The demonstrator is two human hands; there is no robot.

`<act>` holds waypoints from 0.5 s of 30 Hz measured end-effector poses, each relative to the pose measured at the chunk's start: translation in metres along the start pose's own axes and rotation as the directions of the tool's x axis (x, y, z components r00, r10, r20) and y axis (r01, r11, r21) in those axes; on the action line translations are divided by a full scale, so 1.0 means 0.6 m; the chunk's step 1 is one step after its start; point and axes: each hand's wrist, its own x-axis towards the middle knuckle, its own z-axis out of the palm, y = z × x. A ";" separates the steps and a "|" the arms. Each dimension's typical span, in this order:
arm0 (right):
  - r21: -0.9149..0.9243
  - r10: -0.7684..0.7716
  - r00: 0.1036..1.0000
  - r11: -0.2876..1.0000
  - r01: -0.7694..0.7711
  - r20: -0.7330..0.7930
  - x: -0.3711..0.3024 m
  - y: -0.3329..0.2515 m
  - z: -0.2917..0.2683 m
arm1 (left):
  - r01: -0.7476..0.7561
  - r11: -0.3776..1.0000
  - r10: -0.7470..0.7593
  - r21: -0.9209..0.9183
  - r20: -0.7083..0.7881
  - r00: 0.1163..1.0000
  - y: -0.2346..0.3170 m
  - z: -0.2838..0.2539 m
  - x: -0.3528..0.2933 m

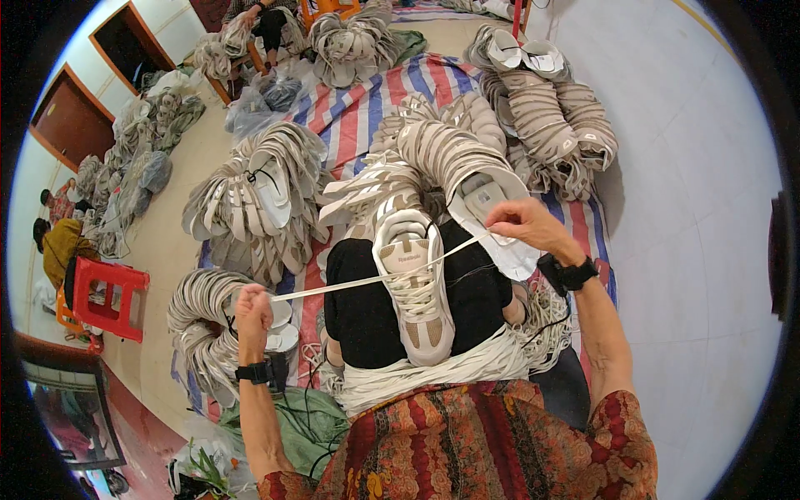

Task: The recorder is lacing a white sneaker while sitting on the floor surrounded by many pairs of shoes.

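Note:
A beige and white sneaker [426, 331] rests on my lap between my black-clad knees, its toe pointing toward me. Pale laces criss-cross its tongue. A cream shoelace [340, 287] runs taut across the front of the shoe, slanting up to the right. My left hand [253, 310] is closed round its left end, beside a ring of stacked shoe uppers. My right hand [527, 225] pinches the other end, higher up and in front of another row of nested uppers [454, 158]. A thick bundle of white laces [442, 372] lies over my lap below the shoe.
Stacks of shoe uppers [258, 200] stand on a striped sheet [354, 121] ahead and to the left. More tied rolls [546, 112] sit at the far right near a pale wall [692, 208]. A red stool [108, 298] and other people are at the left and back.

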 end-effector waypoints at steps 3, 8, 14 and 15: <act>-0.394 -0.152 0.988 0.909 0.134 -0.014 -0.030 0.016 -0.059 | 0.204 0.840 -0.258 0.503 0.040 0.965 0.006 -0.032 -0.035; -0.711 -0.243 0.946 0.703 0.020 -0.213 -0.131 0.018 -0.164 | 0.336 0.717 -0.334 0.611 -0.122 0.935 0.028 -0.097 -0.109; -0.848 -0.510 0.685 0.401 -0.347 -0.521 -0.219 0.052 -0.176 | -0.307 0.356 0.361 0.883 0.173 0.916 -0.035 -0.181 -0.146; -0.856 -0.673 0.542 0.304 -0.418 -0.503 -0.233 0.053 -0.168 | -0.211 0.160 0.405 0.964 0.131 0.905 -0.044 -0.172 -0.146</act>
